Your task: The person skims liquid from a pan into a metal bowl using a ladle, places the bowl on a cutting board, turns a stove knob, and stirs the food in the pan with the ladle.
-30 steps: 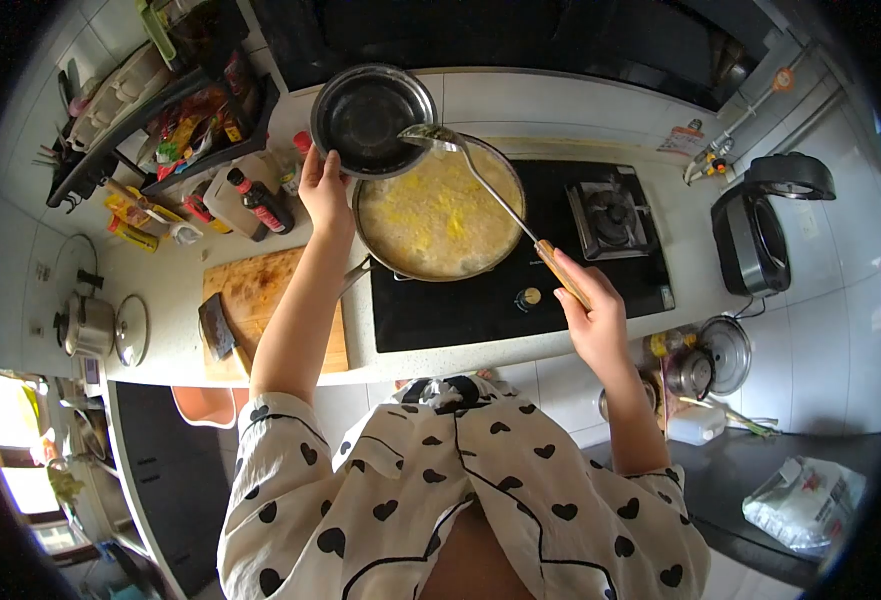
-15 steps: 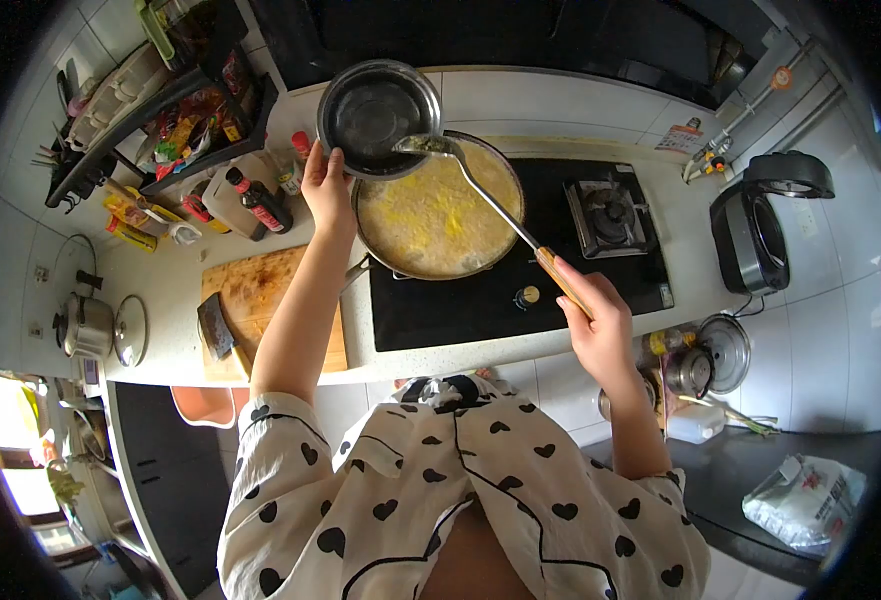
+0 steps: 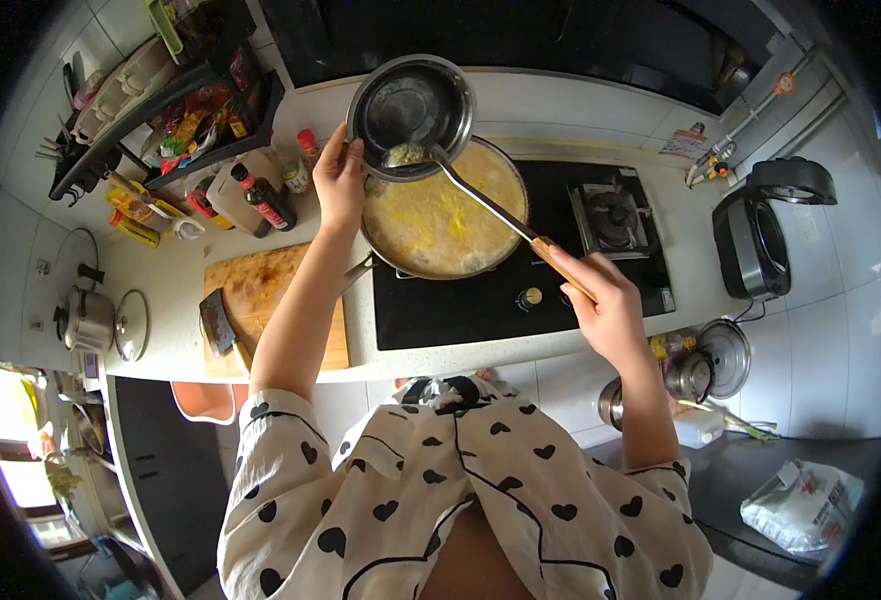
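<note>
While the left hand (image 3: 340, 185) tilts the bowl (image 3: 410, 105), the spatula (image 3: 460, 185) scrapes it.

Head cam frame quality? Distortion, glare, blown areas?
Head view: strong fisheye, black vignette at the corners, counter edge bowed; window lower left blown out; soft glare on the metal bowl rim; hands and pan sharp.

Shiny metal bowl (image 3: 410, 105), wooden-handled ladle (image 3: 490, 205)
</note>
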Available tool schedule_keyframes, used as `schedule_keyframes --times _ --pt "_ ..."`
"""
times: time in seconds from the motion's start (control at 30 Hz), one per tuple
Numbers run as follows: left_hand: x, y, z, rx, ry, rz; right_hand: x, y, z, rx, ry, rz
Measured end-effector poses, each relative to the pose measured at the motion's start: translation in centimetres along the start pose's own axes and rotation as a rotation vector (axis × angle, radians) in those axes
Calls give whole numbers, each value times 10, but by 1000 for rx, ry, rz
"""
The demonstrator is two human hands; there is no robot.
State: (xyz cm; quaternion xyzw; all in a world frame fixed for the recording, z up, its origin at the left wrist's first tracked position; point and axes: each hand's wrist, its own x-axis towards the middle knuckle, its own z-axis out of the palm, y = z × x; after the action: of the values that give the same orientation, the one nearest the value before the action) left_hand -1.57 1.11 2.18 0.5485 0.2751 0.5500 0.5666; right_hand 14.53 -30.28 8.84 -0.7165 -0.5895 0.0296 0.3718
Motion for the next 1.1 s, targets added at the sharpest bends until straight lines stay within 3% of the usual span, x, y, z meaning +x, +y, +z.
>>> schedule_keyframes --times 0.3,0.63,1.1 --pt "5 -13 0 263 -18 270 -4 -5 -23 -282 19 -111" --pt "-2 4 6 449 -77 500 13 -5 -6 -199 66 63" --pt "-2 5 -1 522 -11 475 -5 -5 -17 -107 -39 66"
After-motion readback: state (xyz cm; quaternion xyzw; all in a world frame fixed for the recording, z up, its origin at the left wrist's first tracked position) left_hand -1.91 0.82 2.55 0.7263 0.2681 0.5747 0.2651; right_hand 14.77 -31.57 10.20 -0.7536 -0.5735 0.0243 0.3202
